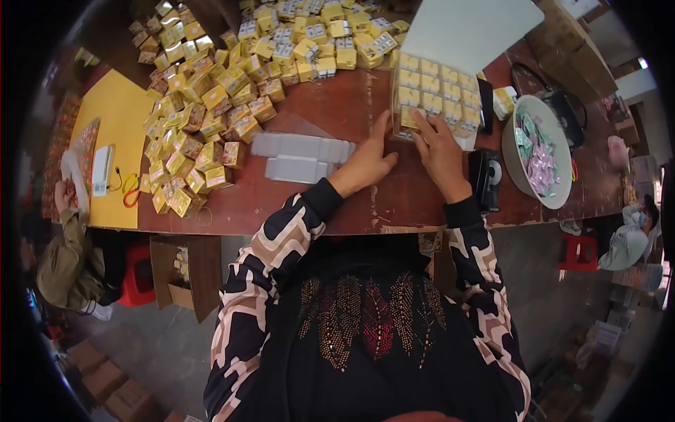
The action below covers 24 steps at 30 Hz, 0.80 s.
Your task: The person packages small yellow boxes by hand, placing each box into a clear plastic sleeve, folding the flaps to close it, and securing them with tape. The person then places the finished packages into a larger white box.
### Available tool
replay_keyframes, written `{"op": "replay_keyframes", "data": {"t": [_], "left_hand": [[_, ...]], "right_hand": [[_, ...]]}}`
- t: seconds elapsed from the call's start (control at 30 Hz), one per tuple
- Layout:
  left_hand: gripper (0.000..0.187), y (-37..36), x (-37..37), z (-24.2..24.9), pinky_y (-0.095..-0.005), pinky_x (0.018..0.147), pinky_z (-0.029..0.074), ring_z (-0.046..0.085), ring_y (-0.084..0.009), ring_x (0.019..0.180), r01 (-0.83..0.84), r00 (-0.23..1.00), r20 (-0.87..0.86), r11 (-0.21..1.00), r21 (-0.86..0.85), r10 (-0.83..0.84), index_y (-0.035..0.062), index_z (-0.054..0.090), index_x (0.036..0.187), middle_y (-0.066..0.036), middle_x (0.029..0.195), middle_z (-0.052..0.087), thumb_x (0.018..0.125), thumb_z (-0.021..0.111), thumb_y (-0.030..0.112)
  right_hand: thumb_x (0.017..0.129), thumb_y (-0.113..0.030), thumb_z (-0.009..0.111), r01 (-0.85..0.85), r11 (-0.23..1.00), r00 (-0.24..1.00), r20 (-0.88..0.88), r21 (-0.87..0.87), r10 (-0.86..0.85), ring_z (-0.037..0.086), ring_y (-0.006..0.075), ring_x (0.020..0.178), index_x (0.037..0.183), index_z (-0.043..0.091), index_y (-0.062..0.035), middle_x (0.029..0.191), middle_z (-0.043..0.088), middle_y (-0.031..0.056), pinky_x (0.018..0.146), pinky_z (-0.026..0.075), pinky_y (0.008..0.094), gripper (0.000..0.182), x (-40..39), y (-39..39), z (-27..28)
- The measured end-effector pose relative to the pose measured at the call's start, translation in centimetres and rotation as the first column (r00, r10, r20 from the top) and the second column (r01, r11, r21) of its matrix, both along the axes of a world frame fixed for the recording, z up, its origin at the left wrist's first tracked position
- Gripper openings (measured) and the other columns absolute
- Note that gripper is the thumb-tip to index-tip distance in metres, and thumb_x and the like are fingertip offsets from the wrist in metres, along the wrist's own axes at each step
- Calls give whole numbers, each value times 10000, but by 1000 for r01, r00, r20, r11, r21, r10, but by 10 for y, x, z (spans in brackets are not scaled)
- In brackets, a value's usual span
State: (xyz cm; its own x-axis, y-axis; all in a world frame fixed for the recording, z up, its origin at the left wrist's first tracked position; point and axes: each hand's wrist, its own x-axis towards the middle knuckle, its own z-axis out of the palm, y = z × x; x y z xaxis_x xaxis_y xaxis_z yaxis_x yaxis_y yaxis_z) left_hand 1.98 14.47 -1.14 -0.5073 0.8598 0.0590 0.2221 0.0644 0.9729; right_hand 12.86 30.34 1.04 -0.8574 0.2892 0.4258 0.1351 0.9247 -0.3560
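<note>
A clear-sided carton packed with rows of small yellow-and-white boxes [439,88] stands at the right of the middle, with its large white lid [471,32] raised behind it. My left hand [367,163] is at its near left corner, thumb apart from the fingers, with the fingertips against the side. On the front row of boxes lie the fingers of my right hand [443,156], stretched out; their tips reach the near left part of the carton. Left of my left hand are flat clear plastic sleeves [302,156] on the red-brown table [323,105].
Many loose small yellow boxes [211,105] are heaped at the left and back. A black tape dispenser [485,179] stands beside a white bowl [555,197] of green and pink sachets. Another person [74,260] sits at the left, and one more [626,239] at the far right.
</note>
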Motion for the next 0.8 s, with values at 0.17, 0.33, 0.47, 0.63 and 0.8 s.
{"op": "replay_keyframes", "data": {"t": [0.17,0.33,0.47,0.63,0.8], "left_hand": [[716,-63,-87,23,-426,1015,452,539,-410,1226,84,856,-490,979,-184,-165,-21,460,1393,-266,1348,544,732,717,66],[683,-110,-118,28,-424,911,499,626,-383,1043,69,679,-682,949,-306,-269,8,619,1212,-211,1109,659,581,859,108],[655,-119,-124,3,-420,890,497,627,-379,1013,12,692,-676,940,-341,-253,27,646,1158,-175,1055,668,552,881,113],[432,-115,-112,12,-398,824,501,634,-342,945,-133,814,-580,981,-138,29,55,685,1088,-144,987,680,678,816,89],[222,-117,-78,38,-369,743,499,630,-308,823,-188,796,-575,980,63,190,62,709,1026,-119,869,669,811,734,107]], "right_hand": [[880,-93,690,103,991,986,-126,-86,-113,615,339,967,1317,597,-112,1082,595,140,789,515,388,447,28,-14,36],[873,-59,685,-11,984,981,-193,-179,-24,631,338,922,1170,654,-55,1058,612,139,777,516,385,298,43,-46,42],[867,-49,690,-124,947,987,-139,-297,85,647,296,865,1136,664,-48,1052,615,128,728,526,353,271,43,-74,33],[881,-50,683,-190,907,978,-156,-375,140,661,247,831,1147,664,-38,1065,617,122,683,534,319,267,26,-95,27],[959,-8,558,-257,725,962,-238,-638,132,663,137,896,1247,595,34,1116,624,100,720,554,263,293,0,-105,34]]}}
